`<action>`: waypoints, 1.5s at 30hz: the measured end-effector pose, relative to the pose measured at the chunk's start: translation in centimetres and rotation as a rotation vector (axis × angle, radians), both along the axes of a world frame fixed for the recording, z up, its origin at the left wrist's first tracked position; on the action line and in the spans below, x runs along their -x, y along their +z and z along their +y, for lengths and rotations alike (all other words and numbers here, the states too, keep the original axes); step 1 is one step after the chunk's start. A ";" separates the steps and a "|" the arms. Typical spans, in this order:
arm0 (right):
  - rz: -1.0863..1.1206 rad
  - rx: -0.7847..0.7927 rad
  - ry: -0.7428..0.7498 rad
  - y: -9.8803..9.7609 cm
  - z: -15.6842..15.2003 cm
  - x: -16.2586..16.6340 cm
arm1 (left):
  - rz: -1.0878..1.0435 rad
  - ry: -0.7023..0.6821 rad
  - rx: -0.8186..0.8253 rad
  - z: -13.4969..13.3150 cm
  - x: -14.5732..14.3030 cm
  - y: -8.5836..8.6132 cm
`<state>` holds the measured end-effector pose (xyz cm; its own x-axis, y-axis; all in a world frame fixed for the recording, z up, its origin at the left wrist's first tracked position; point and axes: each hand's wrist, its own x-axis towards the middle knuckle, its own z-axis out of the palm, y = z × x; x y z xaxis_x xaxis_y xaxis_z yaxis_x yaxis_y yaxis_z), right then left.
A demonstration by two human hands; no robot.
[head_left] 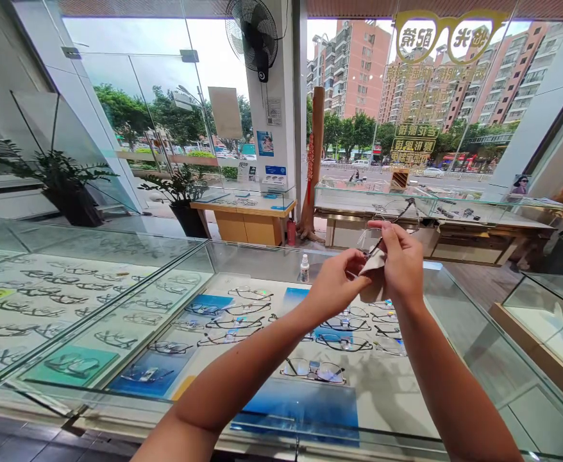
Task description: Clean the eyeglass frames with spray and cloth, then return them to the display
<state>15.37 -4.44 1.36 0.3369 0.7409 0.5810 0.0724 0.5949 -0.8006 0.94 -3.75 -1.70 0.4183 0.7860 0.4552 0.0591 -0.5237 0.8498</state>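
My left hand [342, 277] and my right hand [403, 260] meet above the glass display counter [406, 398]. Between them is a pair of eyeglasses [378, 242] with a thin dark frame, partly covered by my fingers. A pale grey-beige cloth [374, 285] is folded against the glasses and hangs below them. My left fingers are closed on the cloth at the near side of the frame. The right thumb and fingers pinch the frame, with one finger pointing left. How the cloth lies around the lenses is hidden.
A small white spray bottle [304, 268] stands at the counter's far side. Rows of eyeglasses [344, 343] lie below my forearms, with another display case [84, 276] at left. Beyond are a wooden cabinet [243, 221], potted plants [185, 199] and a wall fan [252, 35].
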 end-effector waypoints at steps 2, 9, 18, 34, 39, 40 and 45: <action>0.035 -0.037 -0.031 -0.1 0.3 0.0 | -0.121 0.046 0.000 0.3 -0.3 -0.2; 0.243 -0.130 -0.093 -0.5 1.8 -0.5 | -0.152 0.072 -0.002 0.8 0.5 0.5; 0.403 -0.073 0.030 -1.2 2.7 -0.8 | -0.228 0.232 -0.169 1.0 0.5 0.2; -0.373 0.147 0.408 0.2 0.0 -1.6 | 0.370 0.475 -0.333 3.7 7.3 4.2; -0.540 0.216 0.462 0.0 0.0 -0.9 | 0.057 0.347 -0.148 4.9 7.1 3.7; -0.559 0.224 0.475 0.0 0.0 -0.9 | -0.004 0.296 -0.092 5.2 7.1 3.7; -0.636 0.241 0.552 0.1 -0.4 -0.7 | -0.164 0.174 0.207 5.8 6.8 3.5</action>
<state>16.04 -4.86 1.45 -0.4410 0.8292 0.3434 0.2992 0.4966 -0.8148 -5.83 2.04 1.78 0.2034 0.9223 0.3287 -0.0142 -0.3329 0.9428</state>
